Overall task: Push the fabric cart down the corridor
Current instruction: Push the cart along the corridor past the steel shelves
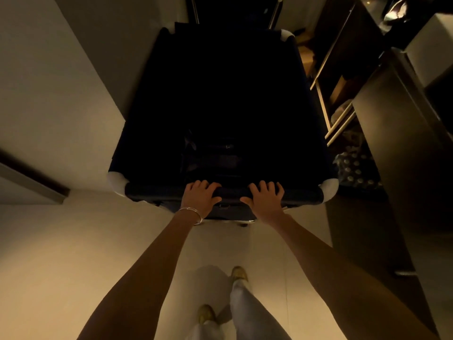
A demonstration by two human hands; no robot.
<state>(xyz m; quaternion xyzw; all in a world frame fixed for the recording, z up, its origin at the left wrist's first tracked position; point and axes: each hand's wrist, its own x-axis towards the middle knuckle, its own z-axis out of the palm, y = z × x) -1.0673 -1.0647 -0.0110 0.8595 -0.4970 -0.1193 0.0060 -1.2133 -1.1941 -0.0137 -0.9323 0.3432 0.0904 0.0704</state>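
Note:
A large dark fabric cart (152, 190) with pale rounded corner pieces fills the middle of the view, seen from above. Its inside is too dark to make out. My left hand (199, 195), with a thin bracelet on the wrist, is wrapped over the near rim left of centre. My right hand (266, 196) grips the same rim a little to the right. Both arms are stretched forward. Below them I see my light trousers and pale shoes on the floor.
A pale wall (56, 89) with a corner stands close on the cart's left. Open shelves (335, 99) and a dark cabinet (402, 148) line the right, with a pack of bottles (355, 168) on the floor beside the cart. Light tiled floor (73, 253) lies behind it.

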